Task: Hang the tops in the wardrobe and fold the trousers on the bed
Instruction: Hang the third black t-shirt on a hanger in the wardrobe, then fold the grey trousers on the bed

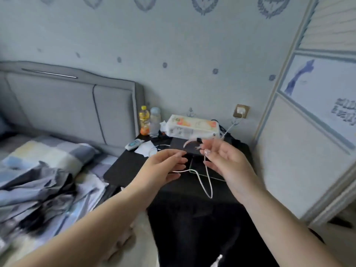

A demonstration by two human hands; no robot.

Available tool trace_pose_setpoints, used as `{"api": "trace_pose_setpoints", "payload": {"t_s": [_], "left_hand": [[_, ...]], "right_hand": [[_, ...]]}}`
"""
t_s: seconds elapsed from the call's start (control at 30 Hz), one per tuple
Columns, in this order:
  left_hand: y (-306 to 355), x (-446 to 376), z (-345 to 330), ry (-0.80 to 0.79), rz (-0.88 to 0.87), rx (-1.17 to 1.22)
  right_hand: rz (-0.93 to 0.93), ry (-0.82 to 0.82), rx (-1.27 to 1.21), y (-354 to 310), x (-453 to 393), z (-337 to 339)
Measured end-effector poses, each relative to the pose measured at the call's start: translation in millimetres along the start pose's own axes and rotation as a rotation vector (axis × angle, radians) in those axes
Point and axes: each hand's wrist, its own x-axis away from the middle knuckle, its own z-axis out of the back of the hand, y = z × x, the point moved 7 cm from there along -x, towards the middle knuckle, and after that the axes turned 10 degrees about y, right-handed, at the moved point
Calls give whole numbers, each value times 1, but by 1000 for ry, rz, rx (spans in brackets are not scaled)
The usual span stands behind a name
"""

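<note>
At nine o'clock a rumpled heap of grey and dark clothes (38, 187) lies blurred on the bed (57, 151), over a soft checked cover in blue, grey and pale yellow; which pieces are tops or trousers cannot be told. Behind it at ten o'clock stands a padded grey headboard (73, 106) with dark piping. At the centre the left hand (163, 168) reaches forward, fingers curled, pinching a thin white charging cable (204, 182) whose slack hangs in a narrow loop between both hands. Beneath lies a flat black bedside table (131, 166); at twelve o'clock on it stand a yellow-capped plastic bottle (144, 120), a cloudy clear bottle (155, 120) and a soft rectangular tissue pack (192, 126). The right hand (227, 158) is raised, thumb and fingertips pinching the cable's upper run, which leads to a white plug in a brass-coloured wall socket (241, 111). At three o'clock rises the pale, panelled wardrobe door (300, 151).
</note>
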Motion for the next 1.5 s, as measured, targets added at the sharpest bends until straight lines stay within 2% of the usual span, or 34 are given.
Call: {"api": "trace_pose_setpoints", "payload": {"t_s": [0.27, 0.5, 0.67, 0.83, 1.2, 1.5], "left_hand": [[-30, 61, 232, 433, 86, 62], [-56, 115, 367, 763, 154, 153], [-76, 121, 437, 919, 218, 148], [-91, 78, 516, 993, 253, 156], [-146, -97, 678, 1105, 438, 162], [-247, -141, 747, 1188, 658, 207]], "right_hand": [[-159, -429, -76, 56, 49, -226], [-273, -713, -48, 94, 84, -366], [-347, -846, -34, 121, 77, -449], [-382, -914, -32, 164, 39, -542], [-537, -890, 167, 323, -106, -739], [-688, -797, 375, 480, -131, -815]]}}
